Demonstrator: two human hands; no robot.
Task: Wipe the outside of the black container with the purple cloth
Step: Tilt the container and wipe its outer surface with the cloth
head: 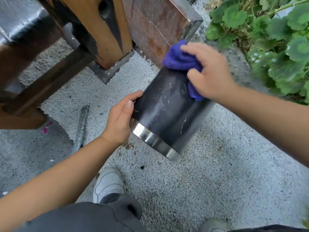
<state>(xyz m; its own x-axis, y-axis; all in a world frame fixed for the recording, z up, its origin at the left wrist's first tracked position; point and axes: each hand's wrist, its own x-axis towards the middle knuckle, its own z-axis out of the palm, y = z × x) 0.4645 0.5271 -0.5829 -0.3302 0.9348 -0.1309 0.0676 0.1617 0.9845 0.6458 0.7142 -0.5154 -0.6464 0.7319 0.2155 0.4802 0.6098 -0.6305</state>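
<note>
Head view: the person is holding the black container (167, 108) tilted in the air above the pebbled ground (209, 173), its chrome band (153, 141) pointing toward the wearer. The left hand (120, 118) is gripping the container's left flank, thumb lying across the wall, fingers wrapping behind out of sight; that grip is clenched on the container. The right hand (210, 72) is pressing the bunched purple cloth (180, 59) against the upper right of the wall, near the far end; that grip is closed on the cloth.

Judgement: the wiping step is under way. Pale scratches and a dusty sheen are showing on the facing wall, so much of the surface appears unfinished. The next move is likely calling for strokes down toward the chrome band, then a rotation in the left hand to expose the hidden side.

Clearances: a rusty metal panel (155, 27) and wooden post (100, 30) are standing just behind the container's far end; green plants (275, 47) are crowding the right. Open room is lying toward the wearer, above a white shoe (108, 183).
</note>
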